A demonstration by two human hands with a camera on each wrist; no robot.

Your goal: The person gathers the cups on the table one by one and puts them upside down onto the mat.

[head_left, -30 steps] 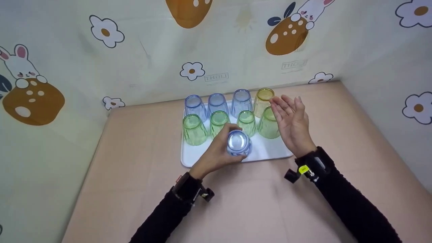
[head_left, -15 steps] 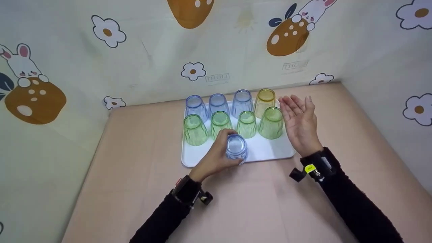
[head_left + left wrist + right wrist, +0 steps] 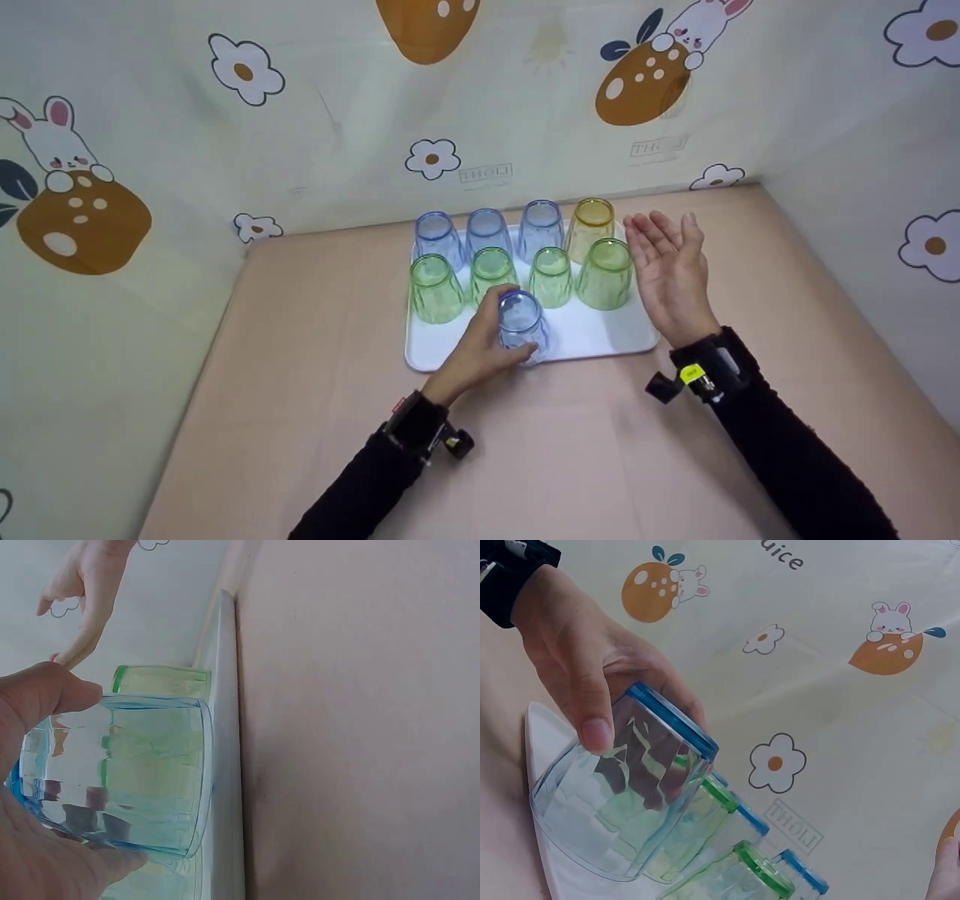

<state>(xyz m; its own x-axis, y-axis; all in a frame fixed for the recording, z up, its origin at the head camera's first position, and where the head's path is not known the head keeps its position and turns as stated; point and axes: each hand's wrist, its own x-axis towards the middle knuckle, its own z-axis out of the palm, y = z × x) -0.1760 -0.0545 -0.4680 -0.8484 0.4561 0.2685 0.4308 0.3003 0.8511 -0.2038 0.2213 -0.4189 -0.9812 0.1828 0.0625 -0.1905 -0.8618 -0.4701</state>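
My left hand (image 3: 472,352) grips a clear blue glass (image 3: 522,324) between thumb and fingers, base up. The glass is over the front part of a white tray (image 3: 600,337); in the left wrist view its rim lies close to the tray's edge, and I cannot tell whether they touch. Behind it stand several upturned green glasses (image 3: 604,277) in a row. Farther back are 3 blue glasses (image 3: 540,231) and a yellow glass (image 3: 590,229), also upturned. My right hand (image 3: 673,281), fingers extended and holding nothing, is beside the rightmost green glass.
The tray lies on a table with a pinkish-beige cover (image 3: 315,315). A pale patterned curtain (image 3: 337,112) closes off the back and both sides, with the back-row glasses near it.
The held blue glass has shifted a little left and tipped, so more of its side shows. My right hand has moved right, away from the yellow and green glasses.
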